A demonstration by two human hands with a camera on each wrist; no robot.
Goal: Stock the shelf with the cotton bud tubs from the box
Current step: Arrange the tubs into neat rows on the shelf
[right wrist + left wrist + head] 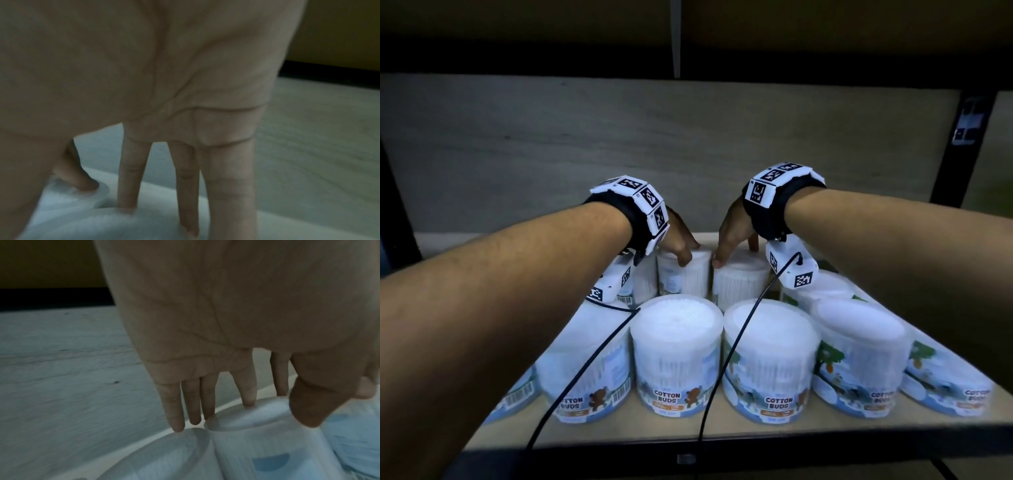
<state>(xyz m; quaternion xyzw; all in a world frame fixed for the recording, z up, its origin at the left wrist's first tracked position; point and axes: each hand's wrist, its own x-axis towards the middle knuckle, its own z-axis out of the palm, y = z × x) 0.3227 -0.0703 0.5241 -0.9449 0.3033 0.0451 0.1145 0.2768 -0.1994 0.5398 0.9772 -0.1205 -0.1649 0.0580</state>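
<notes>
Clear round cotton bud tubs with white lids stand in rows on the wooden shelf (756, 433). In the back row my left hand (686, 255) grips one tub (683, 277) from above. Its fingers (248, 395) reach the lid's far rim and the thumb (308, 410) sits at the near side. My right hand (734, 255) holds the neighbouring tub (739, 282) the same way: fingers (187, 186) go down behind it, thumb (82, 181) at its left edge. The two tubs stand almost touching. The box is not in view.
Several labelled tubs (676, 349) fill the front row under my forearms, with more at the far right (945, 373). A grey back panel (654, 137) closes the shelf behind. A black upright (959, 147) stands at the right, and the dark upper shelf (688, 65) hangs overhead.
</notes>
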